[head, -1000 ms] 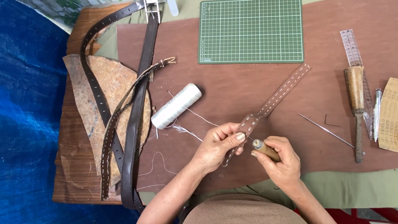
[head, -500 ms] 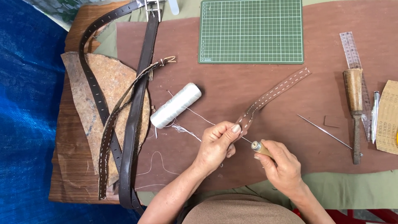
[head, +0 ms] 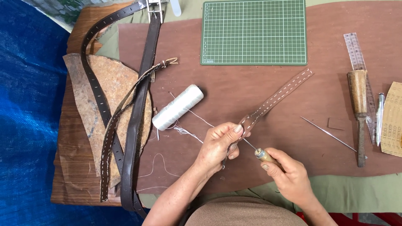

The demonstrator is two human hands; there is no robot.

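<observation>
My left hand (head: 220, 144) pinches the near end of a brown leather strap (head: 278, 95) with two rows of white stitching; the strap runs up and to the right over the brown leather sheet (head: 251, 92). My right hand (head: 289, 175) grips a small wooden-handled awl (head: 261, 154), its metal tip pointing up-left at the strap end by my left fingers. White thread trails from the strap toward a white thread spool (head: 177, 107) to the left.
A green cutting mat (head: 254, 32) lies at the top. Dark leather belts (head: 138, 109) and a rough leather piece (head: 111, 90) lie left. At right are a wooden-handled tool (head: 359, 104), clear ruler (head: 356, 52), a long needle (head: 331, 134), pen (head: 380, 117).
The right hand moved down and right, drawing the awl back from the strap so its metal tip shows. The left hand still holds the strap end, shifted slightly.
</observation>
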